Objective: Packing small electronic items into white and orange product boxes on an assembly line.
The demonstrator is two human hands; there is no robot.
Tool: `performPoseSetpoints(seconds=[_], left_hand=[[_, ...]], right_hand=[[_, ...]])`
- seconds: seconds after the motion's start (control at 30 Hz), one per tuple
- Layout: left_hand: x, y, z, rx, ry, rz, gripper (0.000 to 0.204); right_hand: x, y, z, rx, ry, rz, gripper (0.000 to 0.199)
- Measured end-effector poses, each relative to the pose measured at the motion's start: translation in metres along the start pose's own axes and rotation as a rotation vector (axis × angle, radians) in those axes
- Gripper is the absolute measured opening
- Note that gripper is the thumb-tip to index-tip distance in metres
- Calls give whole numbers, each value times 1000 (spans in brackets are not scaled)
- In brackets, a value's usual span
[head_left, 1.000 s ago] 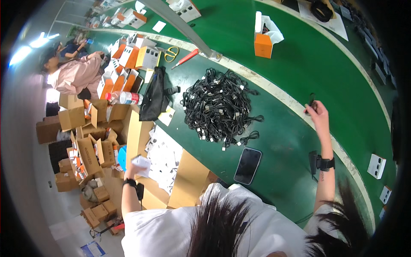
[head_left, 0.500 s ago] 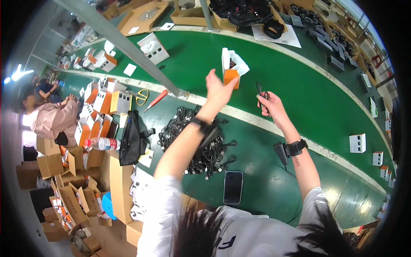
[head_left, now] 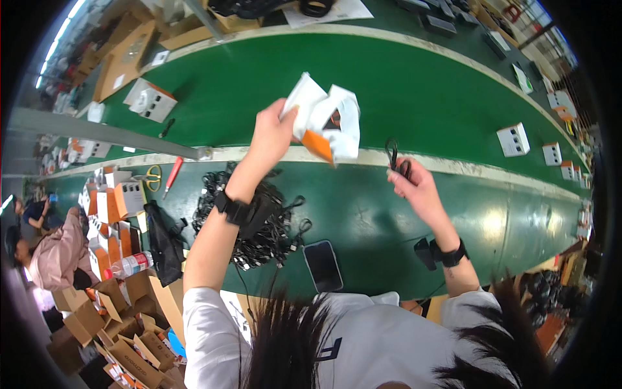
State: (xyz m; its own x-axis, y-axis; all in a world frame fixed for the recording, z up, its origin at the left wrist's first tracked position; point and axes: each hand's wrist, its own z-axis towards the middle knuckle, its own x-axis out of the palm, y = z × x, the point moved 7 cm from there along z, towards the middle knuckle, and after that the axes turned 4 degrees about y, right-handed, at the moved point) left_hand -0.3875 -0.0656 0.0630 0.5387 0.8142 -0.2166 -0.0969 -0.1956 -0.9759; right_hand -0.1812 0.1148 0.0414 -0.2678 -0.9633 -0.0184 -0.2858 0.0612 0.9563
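In the head view, the left hand (head_left: 272, 133) is raised over the long green bench (head_left: 402, 84), its fingers closed on an edge of a white and orange folded cardboard box (head_left: 324, 123) whose flaps hang open. The box is held in the air above the pale stripe (head_left: 453, 165) that runs along the bench. Just to the right of the box, the right hand (head_left: 418, 188) pinches a small coiled black cable (head_left: 395, 155) between closed fingers, the loop standing up above the hand. The cable and the box are close but apart.

Below the box, under the left forearm, lies a heap of tangled black cables (head_left: 259, 207) on the bench. A dark smartphone (head_left: 322, 264) lies flat right of that heap. Left of the heap are a black pouch (head_left: 165, 240), a red-handled tool (head_left: 173, 175) and yellow-handled scissors (head_left: 152, 176). Further left stand stacked orange and white cartons (head_left: 113, 201). Well to the right of the box, small white boxes (head_left: 513, 139) sit on the bench. Another person in a pink top (head_left: 55, 253) is at the far left.
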Motion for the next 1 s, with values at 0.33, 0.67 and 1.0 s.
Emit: performPoseSetpoints(seconds=[0.33, 0.67, 1.0], left_hand=[[135, 32, -101, 23, 552, 163, 19], [113, -22, -152, 393, 17, 253, 45], [178, 4, -179, 387, 78, 784, 39]], right_hand=[[35, -22, -82, -287, -6, -619, 30], [28, -41, -59, -444, 193, -823, 24], [12, -45, -60, -196, 160, -463, 16]])
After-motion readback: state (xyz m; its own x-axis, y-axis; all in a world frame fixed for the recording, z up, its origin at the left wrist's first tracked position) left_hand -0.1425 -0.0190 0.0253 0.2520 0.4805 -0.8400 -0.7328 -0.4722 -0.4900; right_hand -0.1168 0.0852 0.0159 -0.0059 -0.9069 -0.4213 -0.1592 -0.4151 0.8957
